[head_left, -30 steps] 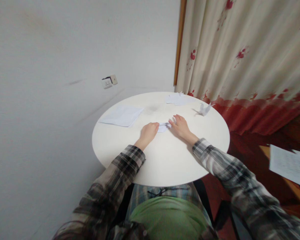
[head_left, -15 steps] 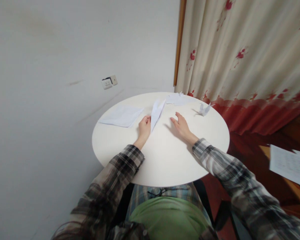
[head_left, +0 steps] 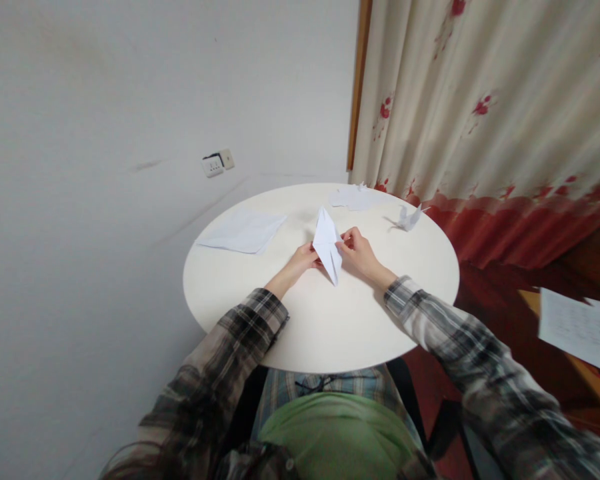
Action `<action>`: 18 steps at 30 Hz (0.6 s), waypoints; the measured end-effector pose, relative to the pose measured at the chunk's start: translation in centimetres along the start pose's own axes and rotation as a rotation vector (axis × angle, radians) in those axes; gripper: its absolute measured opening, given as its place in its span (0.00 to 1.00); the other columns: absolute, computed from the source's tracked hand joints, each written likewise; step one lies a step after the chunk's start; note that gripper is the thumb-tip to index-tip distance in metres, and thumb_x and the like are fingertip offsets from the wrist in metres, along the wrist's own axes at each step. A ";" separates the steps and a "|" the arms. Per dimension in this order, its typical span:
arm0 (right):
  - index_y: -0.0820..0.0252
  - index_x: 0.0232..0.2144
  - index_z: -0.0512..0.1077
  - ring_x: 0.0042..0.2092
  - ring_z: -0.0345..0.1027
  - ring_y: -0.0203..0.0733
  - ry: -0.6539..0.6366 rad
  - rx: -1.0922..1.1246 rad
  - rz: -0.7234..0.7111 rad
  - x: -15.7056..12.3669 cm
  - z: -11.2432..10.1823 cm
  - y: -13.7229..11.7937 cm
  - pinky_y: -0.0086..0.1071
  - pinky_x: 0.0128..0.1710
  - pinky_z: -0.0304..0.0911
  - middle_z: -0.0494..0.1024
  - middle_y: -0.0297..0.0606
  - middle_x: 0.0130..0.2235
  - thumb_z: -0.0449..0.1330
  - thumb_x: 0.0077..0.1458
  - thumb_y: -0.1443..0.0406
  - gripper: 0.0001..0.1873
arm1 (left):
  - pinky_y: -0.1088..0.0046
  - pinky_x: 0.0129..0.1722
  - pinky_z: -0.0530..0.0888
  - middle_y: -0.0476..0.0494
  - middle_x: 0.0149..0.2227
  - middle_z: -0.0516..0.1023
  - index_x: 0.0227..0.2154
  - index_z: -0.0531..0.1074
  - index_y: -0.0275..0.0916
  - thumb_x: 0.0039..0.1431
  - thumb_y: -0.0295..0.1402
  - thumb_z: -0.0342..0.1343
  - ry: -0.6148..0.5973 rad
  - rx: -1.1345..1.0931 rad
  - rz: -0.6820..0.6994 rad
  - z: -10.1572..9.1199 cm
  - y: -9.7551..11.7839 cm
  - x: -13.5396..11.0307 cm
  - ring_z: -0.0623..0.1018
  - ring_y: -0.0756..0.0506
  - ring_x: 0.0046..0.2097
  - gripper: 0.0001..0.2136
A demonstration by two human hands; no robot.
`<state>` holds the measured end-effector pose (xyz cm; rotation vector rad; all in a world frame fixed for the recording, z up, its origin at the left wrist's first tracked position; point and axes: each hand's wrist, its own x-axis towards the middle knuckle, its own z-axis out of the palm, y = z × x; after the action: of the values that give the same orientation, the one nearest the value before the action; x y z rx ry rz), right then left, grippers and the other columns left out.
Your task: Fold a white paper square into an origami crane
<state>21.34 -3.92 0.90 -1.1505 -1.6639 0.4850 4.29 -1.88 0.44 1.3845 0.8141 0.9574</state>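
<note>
A white sheet of paper folded into a long diamond, the folded paper, is held just above the middle of the round table. My left hand grips its left edge, with some fingers hidden behind it. On the opposite edge, my right hand pinches the paper between thumb and fingers. One point of the diamond faces away from me and the other faces my body; a slit runs up the near half.
White sheets lie on the left of the round white table. A folded paper crane stands at the right. More paper pieces lie at the far edge. Written pages rest on a lower surface at right.
The folded paper has turned from edge-on to facing me and shifted slightly right and nearer. My right hand, apart and open before, has closed on its right edge.
</note>
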 end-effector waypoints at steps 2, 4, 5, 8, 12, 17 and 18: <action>0.56 0.29 0.56 0.25 0.60 0.33 0.006 -0.011 -0.005 0.1 0.1 0.2 0.27 0.25 0.54 0.67 0.29 0.24 0.54 0.48 0.61 0.09 | 0.70 0.33 0.71 0.39 0.35 0.76 0.39 0.70 0.31 0.45 0.36 0.58 -0.041 0.015 -0.003 -0.1 -0.1 0.1 0.74 0.47 0.31 0.18; 0.56 0.29 0.56 0.24 0.59 0.33 0.003 -0.026 -0.011 0.1 0.1 0.3 0.27 0.25 0.54 0.66 0.28 0.23 0.54 0.48 0.62 0.08 | 0.71 0.33 0.71 0.38 0.36 0.76 0.39 0.70 0.31 0.46 0.36 0.58 -0.041 0.023 0.002 -0.1 -0.1 0.1 0.74 0.48 0.31 0.17; 0.56 0.29 0.57 0.24 0.59 0.34 0.003 -0.030 -0.014 0.2 0.1 0.3 0.27 0.25 0.54 0.65 0.27 0.22 0.54 0.47 0.63 0.08 | 0.72 0.33 0.71 0.38 0.36 0.76 0.39 0.70 0.31 0.46 0.36 0.57 -0.036 0.024 0.004 -0.1 -0.1 0.1 0.74 0.48 0.31 0.17; 0.56 0.29 0.57 0.24 0.60 0.34 -0.018 -0.025 -0.021 0.1 0.1 0.1 0.27 0.25 0.55 0.66 0.28 0.22 0.54 0.47 0.63 0.08 | 0.72 0.33 0.70 0.39 0.35 0.76 0.39 0.70 0.31 0.47 0.36 0.57 -0.038 0.028 0.001 -0.2 -0.1 0.1 0.74 0.48 0.31 0.17; 0.57 0.29 0.59 0.25 0.61 0.33 -0.059 -0.061 -0.063 0.1 -0.2 -0.3 0.27 0.27 0.55 0.67 0.29 0.23 0.55 0.47 0.64 0.06 | 0.72 0.33 0.70 0.41 0.34 0.77 0.40 0.70 0.32 0.47 0.36 0.57 -0.055 0.041 -0.004 -0.2 -0.1 0.1 0.74 0.48 0.31 0.18; 0.59 0.28 0.62 0.26 0.60 0.33 -0.063 -0.090 -0.107 0.0 -0.3 -0.5 0.28 0.28 0.56 0.67 0.30 0.24 0.55 0.46 0.65 0.05 | 0.72 0.33 0.70 0.42 0.34 0.77 0.41 0.70 0.33 0.47 0.35 0.57 -0.071 0.047 0.003 -0.3 -0.4 0.3 0.74 0.48 0.31 0.18; 0.59 0.27 0.63 0.26 0.60 0.33 -0.070 -0.096 -0.110 0.0 -0.3 -0.5 0.28 0.29 0.56 0.67 0.31 0.24 0.55 0.46 0.65 0.04 | 0.72 0.33 0.70 0.42 0.34 0.76 0.40 0.70 0.32 0.47 0.35 0.56 -0.073 0.046 0.005 -0.3 -0.4 0.3 0.74 0.48 0.31 0.17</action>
<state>21.33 -4.22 1.43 -1.1151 -1.8173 0.3823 4.13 -1.48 0.05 1.4535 0.7822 0.8918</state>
